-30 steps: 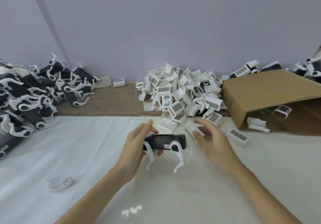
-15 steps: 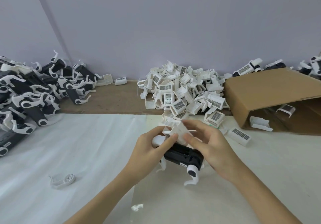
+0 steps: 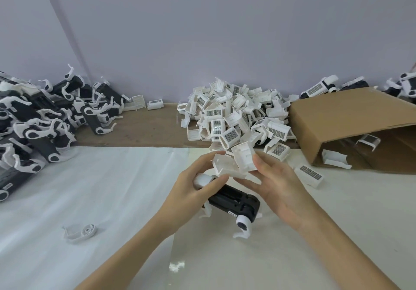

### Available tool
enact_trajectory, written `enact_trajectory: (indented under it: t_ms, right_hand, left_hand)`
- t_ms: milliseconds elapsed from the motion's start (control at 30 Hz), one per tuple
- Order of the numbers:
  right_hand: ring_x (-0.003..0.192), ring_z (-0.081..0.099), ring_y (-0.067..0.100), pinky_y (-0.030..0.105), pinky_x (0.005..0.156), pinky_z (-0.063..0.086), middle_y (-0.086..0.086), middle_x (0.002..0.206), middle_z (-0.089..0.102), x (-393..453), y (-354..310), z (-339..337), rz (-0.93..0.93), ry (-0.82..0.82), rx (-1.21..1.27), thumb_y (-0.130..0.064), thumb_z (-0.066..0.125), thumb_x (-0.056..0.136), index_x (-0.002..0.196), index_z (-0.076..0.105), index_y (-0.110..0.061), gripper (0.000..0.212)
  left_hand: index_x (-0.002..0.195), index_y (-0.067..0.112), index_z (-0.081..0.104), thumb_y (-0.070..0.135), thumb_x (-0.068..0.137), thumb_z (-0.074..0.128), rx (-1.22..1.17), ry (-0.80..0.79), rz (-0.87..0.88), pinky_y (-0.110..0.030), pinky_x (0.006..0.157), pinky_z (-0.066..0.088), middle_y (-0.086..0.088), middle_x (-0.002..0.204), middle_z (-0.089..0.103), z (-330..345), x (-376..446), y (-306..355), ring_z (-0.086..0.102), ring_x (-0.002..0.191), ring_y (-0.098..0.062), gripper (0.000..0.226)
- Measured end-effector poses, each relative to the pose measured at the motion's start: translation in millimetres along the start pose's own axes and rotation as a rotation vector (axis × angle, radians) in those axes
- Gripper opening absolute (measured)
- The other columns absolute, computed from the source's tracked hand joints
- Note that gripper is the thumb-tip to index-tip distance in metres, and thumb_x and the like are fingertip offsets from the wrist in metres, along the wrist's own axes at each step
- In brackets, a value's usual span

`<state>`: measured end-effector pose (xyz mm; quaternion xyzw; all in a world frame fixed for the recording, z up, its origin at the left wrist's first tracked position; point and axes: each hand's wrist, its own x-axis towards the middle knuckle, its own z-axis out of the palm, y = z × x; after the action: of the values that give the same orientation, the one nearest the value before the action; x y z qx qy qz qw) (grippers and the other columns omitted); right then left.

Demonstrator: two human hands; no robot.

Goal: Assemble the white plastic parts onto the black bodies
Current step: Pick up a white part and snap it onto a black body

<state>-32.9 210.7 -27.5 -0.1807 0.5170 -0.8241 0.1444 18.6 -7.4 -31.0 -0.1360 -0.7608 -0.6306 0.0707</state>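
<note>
Left hand (image 3: 193, 190) grips black body (image 3: 236, 202) above bench (image 3: 112, 199); right hand (image 3: 279, 188) pinches white part (image 3: 244, 159) against its top

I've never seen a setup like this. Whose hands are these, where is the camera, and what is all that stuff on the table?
There is no machine here: a person works with bare hands, and the single camera sits on their head, looking forward and down. The left hand grips a black body with white legs. The right hand holds a white plastic part against its far end. Behind them lies a pile of white parts, many bearing dark grid labels. At the left is a heap of black bodies, at the right a cardboard box on its side. One loose white piece lies on the white sheet.
</note>
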Motion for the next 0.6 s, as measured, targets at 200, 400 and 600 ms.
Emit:
enact_trajectory:
  t_ms: [200,400,600]
  right_hand:
    - [0.117,0.071,0.028,0.034,0.096,0.06,0.016,0.122,0.075,9,17,-2,-0.069,0.259,-0.004,-0.018,0.075,0.092,0.115,0.077,-0.004,0.026]
    - [0.111,0.064,-0.004,0.013,0.092,0.051,-0.011,0.121,0.07,16,13,-34,-0.365,0.561,-0.673,-0.017,0.072,0.098,0.122,0.068,-0.021,0.025]
    - [0.099,0.071,0.036,0.031,0.072,0.056,0.004,0.109,0.07,11,6,-32,-0.285,0.453,-0.515,-0.027,0.061,0.106,0.118,0.065,-0.034,0.015]
  left_hand:
    - [0.139,0.051,0.053,0.063,0.091,0.069,0.019,0.088,-0.152,-0.015,0.077,0.054,0.023,0.112,0.071,2,-1,-5,0.072,0.099,-0.005,0.053]
    - [0.125,0.039,0.063,0.072,0.085,0.062,0.017,-0.008,-0.177,-0.043,0.076,0.064,0.003,0.106,0.073,2,-2,-3,0.077,0.09,-0.023,0.052]
    - [0.14,0.045,0.049,0.048,0.076,0.088,0.063,-0.201,-0.198,-0.033,0.082,0.06,0.003,0.116,0.068,-7,-2,1,0.074,0.092,-0.02,0.075]
